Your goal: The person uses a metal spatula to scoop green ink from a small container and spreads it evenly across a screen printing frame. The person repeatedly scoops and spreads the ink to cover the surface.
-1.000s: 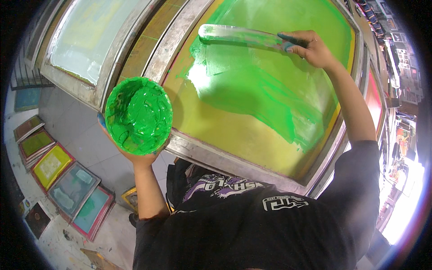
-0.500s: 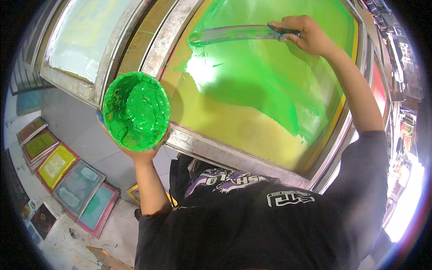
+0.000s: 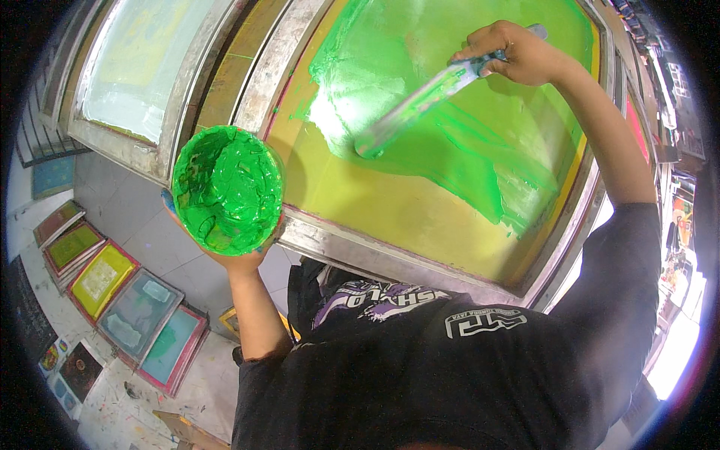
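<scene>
My left hand (image 3: 241,261) is wrapped round the underside of a round tub (image 3: 278,169), tilted so its mouth faces up. Thick bright green ink (image 3: 240,176) coats its inside and rim. In my right hand (image 3: 517,52) is a long, flat ink spatula (image 3: 416,106), gripped by its handle, with green smeared along the blade. The blade slants down to the left, its tip low over or on a large printing screen (image 3: 375,244) with a metal frame. Green ink covers much of the yellow mesh; whether the tip touches it I cannot tell.
Another framed screen (image 3: 131,67) with a pale coating lies at the upper left, past a brown strip. Several small coloured screens (image 3: 105,281) lean in a row at the lower left, by a tiled floor (image 3: 142,217). At the far right is a cluttered, brightly lit area.
The spatula has swung from nearly level to slanting, its tip moving nearer me and to the right across the mesh. My left hand and the tub have hardly moved.
</scene>
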A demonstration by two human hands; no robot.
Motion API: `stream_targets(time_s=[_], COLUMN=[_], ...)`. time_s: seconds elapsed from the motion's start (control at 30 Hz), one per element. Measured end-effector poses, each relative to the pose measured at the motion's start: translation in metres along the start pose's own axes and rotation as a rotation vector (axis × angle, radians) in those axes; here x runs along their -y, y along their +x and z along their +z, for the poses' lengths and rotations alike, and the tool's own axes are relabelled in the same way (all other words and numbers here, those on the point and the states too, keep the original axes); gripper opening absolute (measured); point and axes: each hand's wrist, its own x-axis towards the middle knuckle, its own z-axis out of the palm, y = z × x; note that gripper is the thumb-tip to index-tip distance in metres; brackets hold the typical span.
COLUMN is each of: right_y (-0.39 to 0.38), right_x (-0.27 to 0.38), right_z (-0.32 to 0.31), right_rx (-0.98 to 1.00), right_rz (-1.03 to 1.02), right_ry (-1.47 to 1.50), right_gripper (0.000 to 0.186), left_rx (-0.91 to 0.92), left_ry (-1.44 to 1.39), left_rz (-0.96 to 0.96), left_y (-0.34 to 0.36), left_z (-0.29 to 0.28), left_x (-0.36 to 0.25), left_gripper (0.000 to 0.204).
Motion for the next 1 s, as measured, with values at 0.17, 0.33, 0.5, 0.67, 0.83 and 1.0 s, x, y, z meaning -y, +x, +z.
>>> stream_targets(time_s=[0.17, 0.33, 0.5, 0.67, 0.83, 1.0], right_y=[-0.015, -0.032, -0.048, -0.068, -0.106, -0.157], right_x=[-0.006, 0.000, 0.025, 0.050, 0.080, 0.093], right_z=[0.002, -0.012, -0.004, 0.021, 0.058, 0.087], right_rx=[0.073, 0.082, -0.084, -0.222, -0.399, -0.621], right_rz=[0.236, 0.448, 0.168, 0.371, 0.578, 0.702], right_ry=[0.186, 0.465, 0.436, 0.537, 0.528, 0.446], right_gripper=[0.043, 0.047, 0.049, 0.046, 0.045, 0.045], left_rx=[0.006, -0.031, -0.034, -0.043, -0.038, -0.052], left_ry=[0.166, 0.120, 0.227, 0.088, 0.149, 0.191], left_rz=[0.104, 0.087, 0.137, 0.087, 0.110, 0.127], left_y=[0.002, 0.006, 0.008, 0.008, 0.005, 0.005], left_z=[-0.001, 0.002, 0.001, 0.003, 0.002, 0.005], left_x=[0.001, -0.007, -0.003, -0.005, -0.004, -0.003], left_gripper=[0.134, 0.132, 0.133, 0.134, 0.134, 0.134])
